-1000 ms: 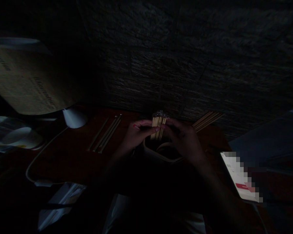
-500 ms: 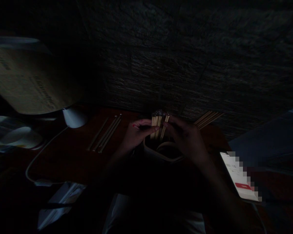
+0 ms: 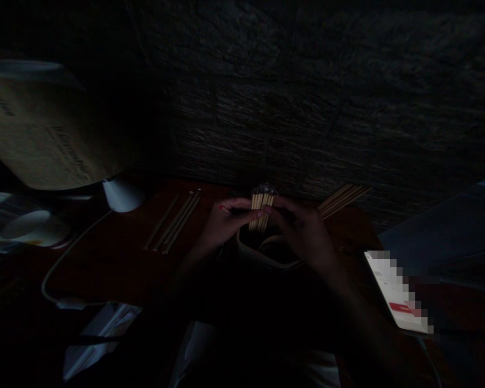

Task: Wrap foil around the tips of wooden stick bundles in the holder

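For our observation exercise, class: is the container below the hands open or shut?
Open: the dark inside of the container shows past its near rim, with a curved edge in it.

- Sticks (image 3: 256, 202): slim, pale yellow, bunched side by side, nearly upright, tops shiny; I pinch them with my left hand (image 3: 227, 220) and right hand (image 3: 305, 229).
- Their lower ends point down at a dark bin's (image 3: 262, 260) open mouth.

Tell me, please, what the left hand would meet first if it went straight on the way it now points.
Probably the right hand, just across the sticks that the left hand holds; depth is hard to judge in this dim view.
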The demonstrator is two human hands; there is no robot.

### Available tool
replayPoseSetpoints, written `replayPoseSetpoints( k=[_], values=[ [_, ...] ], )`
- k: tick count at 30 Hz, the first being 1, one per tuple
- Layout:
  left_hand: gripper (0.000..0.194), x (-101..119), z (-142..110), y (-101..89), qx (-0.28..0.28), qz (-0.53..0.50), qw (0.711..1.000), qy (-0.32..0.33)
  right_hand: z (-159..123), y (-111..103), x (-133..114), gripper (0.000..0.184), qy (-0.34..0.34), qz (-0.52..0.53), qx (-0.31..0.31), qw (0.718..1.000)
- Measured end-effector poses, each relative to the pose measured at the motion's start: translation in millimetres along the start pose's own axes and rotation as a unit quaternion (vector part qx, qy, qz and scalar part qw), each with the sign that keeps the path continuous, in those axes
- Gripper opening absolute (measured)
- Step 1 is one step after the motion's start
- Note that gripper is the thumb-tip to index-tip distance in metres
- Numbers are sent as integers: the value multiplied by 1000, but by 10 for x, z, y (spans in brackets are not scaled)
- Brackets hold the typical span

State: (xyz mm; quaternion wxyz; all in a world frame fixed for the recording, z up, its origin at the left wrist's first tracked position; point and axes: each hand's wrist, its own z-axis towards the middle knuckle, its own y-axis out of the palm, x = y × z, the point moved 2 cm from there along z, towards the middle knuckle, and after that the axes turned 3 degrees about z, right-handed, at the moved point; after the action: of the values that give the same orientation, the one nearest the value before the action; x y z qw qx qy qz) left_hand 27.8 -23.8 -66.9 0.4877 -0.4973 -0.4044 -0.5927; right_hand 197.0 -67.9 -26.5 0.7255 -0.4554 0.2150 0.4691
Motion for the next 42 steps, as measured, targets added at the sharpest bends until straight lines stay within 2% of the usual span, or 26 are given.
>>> replayPoseSetpoints(
  k=[8,13,18,24,28,33,36,42],
  values=[
    [21,12,1,-12,-20,3,1000,9,12,-1,24,21,-3,18,5,1000],
    [20,-7,6,-13,-1,27,999,19,43,-21,35,18,0,11,-18,1000],
    [23,-16,-1,-7,5,15,1000,2,67,-11,22,18,-6,18,-32,999],
    [23,-57,-1,-23,-3,-15,999,-31,55,20,46,15,-11,20,-11,1000],
    [23,-81,-2,-64,-5,1,1000,-16,47,27,49,13,2,17,8,1000],
    [23,-95,-1,-121,-3,33,999,-6,75,32,36,11,4,15,-3,1000],
    [20,-93,-3,-125,-6,57,998,-8,122,0,18,10,16,15,-32,999],
    [19,-76,-19,-110,-1,75,997,-26,242,-104,-69,15,37,-23,-144,989]
  ],
)
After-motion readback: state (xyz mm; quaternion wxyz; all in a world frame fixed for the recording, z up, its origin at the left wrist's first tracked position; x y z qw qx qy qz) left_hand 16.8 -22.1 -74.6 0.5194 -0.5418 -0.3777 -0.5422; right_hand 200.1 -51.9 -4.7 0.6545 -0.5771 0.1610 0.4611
